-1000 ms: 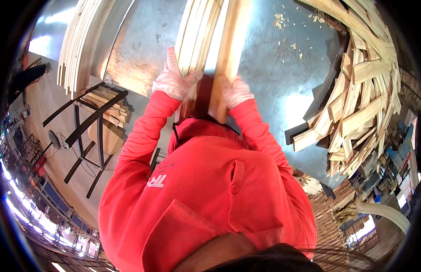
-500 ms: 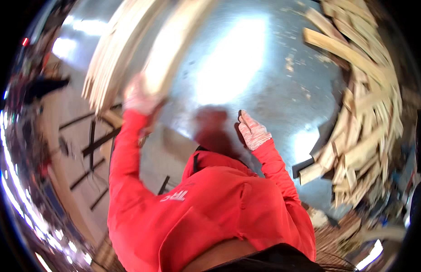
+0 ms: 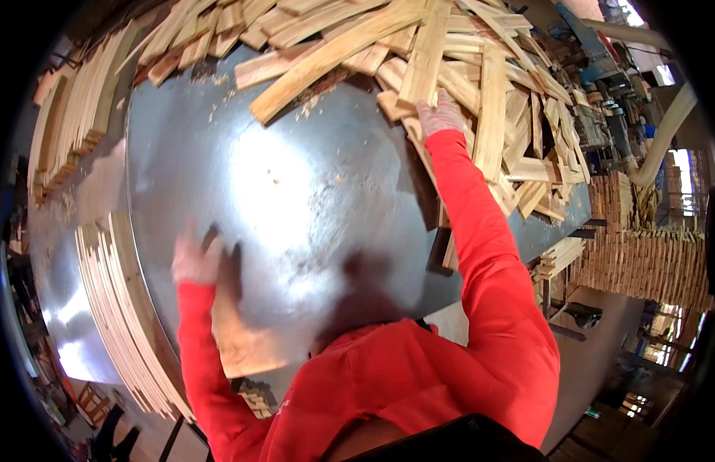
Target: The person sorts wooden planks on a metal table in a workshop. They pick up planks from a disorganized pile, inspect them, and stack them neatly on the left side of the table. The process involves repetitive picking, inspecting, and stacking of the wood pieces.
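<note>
My right hand [image 3: 440, 117], in a pale glove, reaches to the large pile of loose wooden boards. Its outstretched fingers rest at the near end of a pale wooden board [image 3: 425, 58]; no closed grip shows. My left hand [image 3: 197, 258], also gloved, is over the left part of the metal tabletop [image 3: 296, 185]. It is blurred by motion, with fingers apart and nothing in it. Beside my left forearm, a neat stack of long boards [image 3: 122, 316] lies along the tabletop's left edge.
Another stack of boards [image 3: 80, 115] stands at the far left. A wooden piece [image 3: 246, 346] shows at the near edge, right of my left forearm. Tall stacks of wood [image 3: 642, 262] and a thick pale hose [image 3: 669, 138] are at the right.
The view has swung to the right. My left hand has come away from the board at the left stack, and my right hand has moved from over the tabletop to the pile.
</note>
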A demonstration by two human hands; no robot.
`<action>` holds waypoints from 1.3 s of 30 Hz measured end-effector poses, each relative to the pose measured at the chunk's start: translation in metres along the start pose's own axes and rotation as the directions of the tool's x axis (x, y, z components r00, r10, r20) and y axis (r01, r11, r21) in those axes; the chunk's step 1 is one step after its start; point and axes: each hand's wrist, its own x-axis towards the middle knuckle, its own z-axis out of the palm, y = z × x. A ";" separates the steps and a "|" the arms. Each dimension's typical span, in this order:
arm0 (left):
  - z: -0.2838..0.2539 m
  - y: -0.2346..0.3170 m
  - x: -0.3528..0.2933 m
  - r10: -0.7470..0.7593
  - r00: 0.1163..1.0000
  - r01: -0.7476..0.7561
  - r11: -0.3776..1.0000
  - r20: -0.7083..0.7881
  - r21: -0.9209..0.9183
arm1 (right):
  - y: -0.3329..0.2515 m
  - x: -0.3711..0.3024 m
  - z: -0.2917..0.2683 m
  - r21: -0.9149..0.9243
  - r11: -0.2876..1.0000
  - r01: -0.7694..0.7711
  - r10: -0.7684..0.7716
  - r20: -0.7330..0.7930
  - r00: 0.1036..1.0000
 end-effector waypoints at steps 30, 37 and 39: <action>0.116 0.203 -0.001 -0.169 0.846 0.517 0.492 0.506 -0.700 | -0.039 0.111 0.046 0.237 0.963 -0.127 0.035 0.357 0.934; 0.181 0.213 -0.067 0.138 0.829 0.551 -0.034 0.543 -0.834 | 0.024 -0.201 -0.011 0.158 0.975 0.159 -0.224 0.676 0.702; 0.177 0.226 -0.090 0.163 0.769 0.634 -0.322 0.619 -0.703 | 0.020 -0.211 -0.037 0.085 0.951 0.299 -0.270 0.702 0.659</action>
